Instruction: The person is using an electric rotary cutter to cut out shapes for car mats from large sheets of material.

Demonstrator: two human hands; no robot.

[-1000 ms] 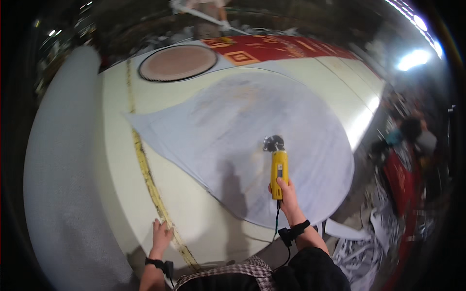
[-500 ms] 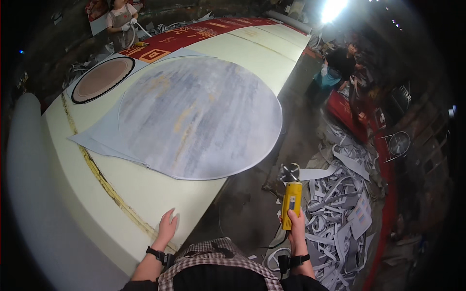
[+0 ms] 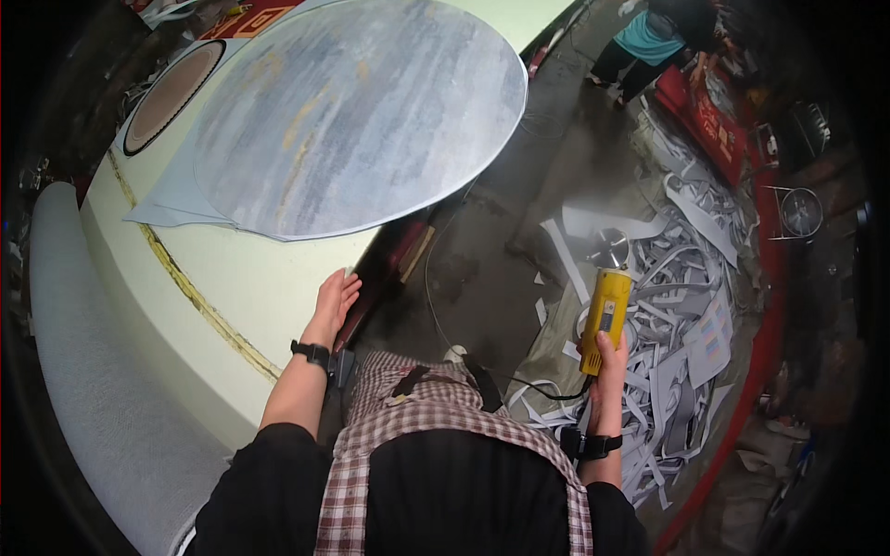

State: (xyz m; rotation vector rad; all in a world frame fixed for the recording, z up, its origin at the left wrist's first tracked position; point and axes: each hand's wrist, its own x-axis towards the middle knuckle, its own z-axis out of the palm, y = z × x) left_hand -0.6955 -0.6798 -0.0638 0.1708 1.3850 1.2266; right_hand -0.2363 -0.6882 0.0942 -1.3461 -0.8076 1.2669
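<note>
My right hand point(image 3: 606, 363) grips a yellow corded electric rotary cutter point(image 3: 607, 315), held upright with its metal blade head at the top. Its black cord trails down to the left. With fingers stretched out and nothing in it, my left hand point(image 3: 336, 298) is at the edge of the pale table point(image 3: 278, 287); whether it touches the edge I cannot tell. Farther up the table lies a large round rug point(image 3: 371, 120) with grey-blue streaks and gold flecks, on light backing material. Beyond its left side rests a smaller brown oval mat point(image 3: 176, 97) with a dark border.
A thick grey roll point(image 3: 83, 371) runs along the table's left end. Piled offcut strips point(image 3: 658, 361) cover the floor at right. Past them are a red stack point(image 3: 700, 120), a round fan point(image 3: 799, 213) and a person in a teal apron point(image 3: 646, 39).
The view has tipped downward, so the rug sits higher in the picture. My right hand and the cutter appear farther right and higher; my left hand is higher, beside the table edge.
</note>
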